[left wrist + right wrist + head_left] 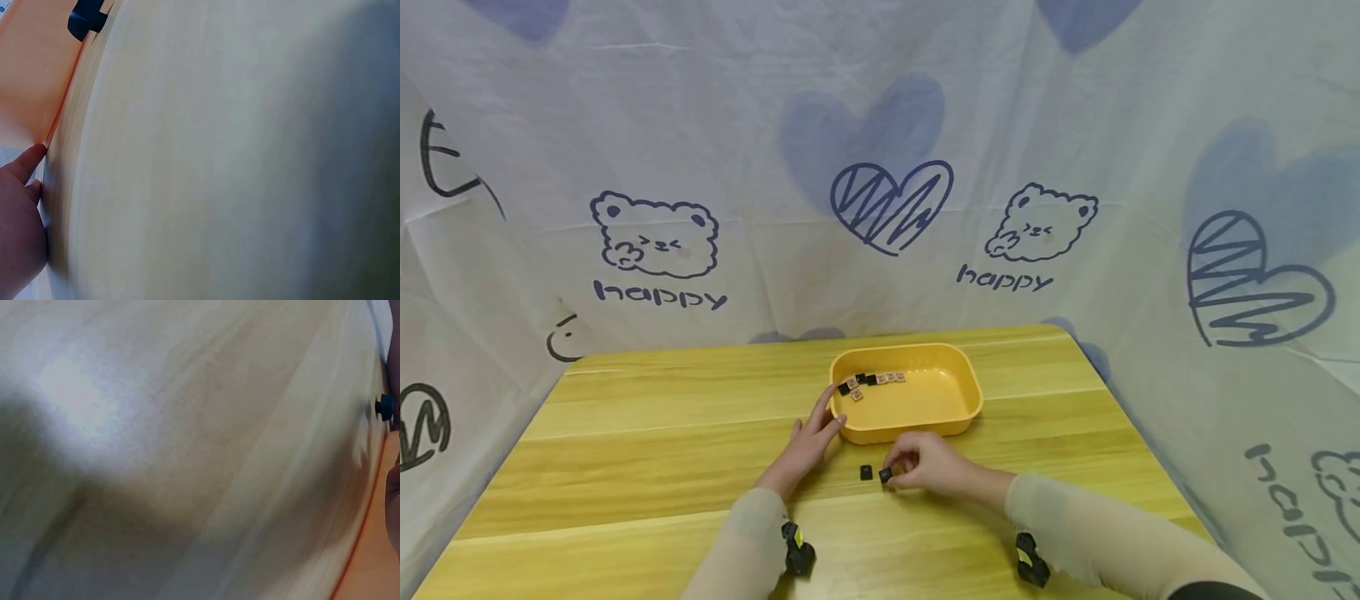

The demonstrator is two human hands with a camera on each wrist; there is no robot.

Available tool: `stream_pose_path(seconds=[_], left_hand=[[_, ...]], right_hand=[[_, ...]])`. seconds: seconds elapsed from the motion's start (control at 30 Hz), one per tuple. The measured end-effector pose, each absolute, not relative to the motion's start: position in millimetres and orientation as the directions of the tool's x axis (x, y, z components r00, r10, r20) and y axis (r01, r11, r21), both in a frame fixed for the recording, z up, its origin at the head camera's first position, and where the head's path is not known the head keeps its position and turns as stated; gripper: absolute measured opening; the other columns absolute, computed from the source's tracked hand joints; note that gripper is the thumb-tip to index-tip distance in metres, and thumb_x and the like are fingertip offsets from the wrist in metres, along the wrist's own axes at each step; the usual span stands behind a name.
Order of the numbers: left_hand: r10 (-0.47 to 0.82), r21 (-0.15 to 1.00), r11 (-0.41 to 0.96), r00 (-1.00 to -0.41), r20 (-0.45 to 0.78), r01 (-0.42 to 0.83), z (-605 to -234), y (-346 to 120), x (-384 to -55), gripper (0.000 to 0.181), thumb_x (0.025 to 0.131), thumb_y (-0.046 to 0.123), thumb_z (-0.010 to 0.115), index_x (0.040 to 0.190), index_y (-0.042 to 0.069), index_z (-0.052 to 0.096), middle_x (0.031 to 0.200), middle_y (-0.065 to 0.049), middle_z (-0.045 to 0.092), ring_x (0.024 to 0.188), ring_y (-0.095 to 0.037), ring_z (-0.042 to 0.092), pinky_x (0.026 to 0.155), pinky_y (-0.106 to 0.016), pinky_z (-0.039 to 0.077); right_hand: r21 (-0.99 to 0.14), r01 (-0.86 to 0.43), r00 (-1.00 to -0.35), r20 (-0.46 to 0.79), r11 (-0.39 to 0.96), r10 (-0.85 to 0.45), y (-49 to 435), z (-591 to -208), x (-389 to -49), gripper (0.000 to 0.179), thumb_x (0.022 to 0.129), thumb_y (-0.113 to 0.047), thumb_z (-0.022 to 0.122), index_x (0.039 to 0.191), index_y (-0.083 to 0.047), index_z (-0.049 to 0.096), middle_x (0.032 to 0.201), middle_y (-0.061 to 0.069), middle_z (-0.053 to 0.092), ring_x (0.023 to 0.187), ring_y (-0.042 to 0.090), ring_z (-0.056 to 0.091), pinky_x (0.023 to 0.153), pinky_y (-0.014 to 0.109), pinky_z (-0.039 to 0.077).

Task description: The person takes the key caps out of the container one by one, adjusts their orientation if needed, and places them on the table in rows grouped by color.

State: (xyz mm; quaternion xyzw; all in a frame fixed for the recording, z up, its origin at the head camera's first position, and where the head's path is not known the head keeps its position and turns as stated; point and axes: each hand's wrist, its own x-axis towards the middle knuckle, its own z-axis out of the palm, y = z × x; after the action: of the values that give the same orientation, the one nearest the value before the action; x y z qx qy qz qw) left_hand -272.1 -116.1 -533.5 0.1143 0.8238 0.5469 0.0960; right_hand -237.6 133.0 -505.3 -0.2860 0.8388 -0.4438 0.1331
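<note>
My right hand (931,463) pinches a small black square piece (885,476) between thumb and curled fingers, close over the table in front of the tray. A second black square piece (867,472) lies just left of it. My left hand (807,447) rests with its fingers fairly straight at the near left corner of the yellow tray (917,431), fingertips right at the rim. In the left wrist view, part of that hand (22,212) shows at the tray's edge. The right wrist view shows a black piece (384,407) at its right border, with most of the hand cut off.
Inside the tray, along its back left side, sit several small black pieces (871,379) and pinkish square pieces (857,395). All stands on a yellow wood-grain table (647,450). A white cloth (760,167) with blue hearts and bears hangs behind and beside it.
</note>
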Motion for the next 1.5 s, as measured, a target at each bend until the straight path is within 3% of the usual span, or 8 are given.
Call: stream_pose_path(seconds=[0.27,0.57,1.07,1.5], left_hand=[[0.295,0.921,0.381,-0.955,-0.035,0.084,-532,-115,-272,0.064,0.106,0.035,0.042,0.159,0.027,0.007,0.151,-0.021,0.035,0.142,-0.033,0.028,0.112,-0.054,-0.017],[0.294,0.921,0.38,-0.955,-0.036,0.082,-529,-114,-269,0.063,0.106,0.035,0.042,0.158,0.026,0.008,0.151,-0.022,0.035,0.142,-0.033,0.028,0.112,-0.054,-0.016],[0.286,0.927,0.371,-0.957,-0.054,0.059,-526,-113,-268,0.063,0.106,0.035,0.042,0.158,0.03,0.008,0.152,-0.02,0.034,0.142,-0.033,0.029,0.111,-0.053,-0.018],[0.292,0.927,0.366,-0.956,-0.03,0.083,-527,-114,-267,0.062,0.106,0.031,0.042,0.158,0.025,0.009,0.15,-0.023,0.036,0.141,-0.035,0.028,0.111,-0.055,-0.017]], right_hand=[[-0.802,-0.321,-0.856,0.017,0.504,-0.517,128,-515,-236,0.016,0.079,-0.005,0.08,0.093,-0.01,0.074,0.077,-0.008,0.065,0.069,0.008,0.057,0.062,0.023,0.049],[-0.794,-0.312,-0.876,0.028,0.521,-0.482,125,-520,-237,0.014,0.077,-0.003,0.08,0.089,-0.005,0.073,0.074,-0.006,0.064,0.068,0.008,0.057,0.061,0.023,0.049],[-0.778,-0.328,-0.876,0.038,0.536,-0.481,121,-525,-243,0.016,0.076,-0.003,0.082,0.089,-0.004,0.072,0.072,-0.004,0.061,0.068,0.01,0.056,0.061,0.023,0.048],[-0.795,-0.298,-0.874,0.004,0.529,-0.486,121,-523,-241,0.017,0.077,-0.004,0.081,0.091,-0.006,0.072,0.073,-0.005,0.061,0.067,0.009,0.056,0.061,0.023,0.048]])
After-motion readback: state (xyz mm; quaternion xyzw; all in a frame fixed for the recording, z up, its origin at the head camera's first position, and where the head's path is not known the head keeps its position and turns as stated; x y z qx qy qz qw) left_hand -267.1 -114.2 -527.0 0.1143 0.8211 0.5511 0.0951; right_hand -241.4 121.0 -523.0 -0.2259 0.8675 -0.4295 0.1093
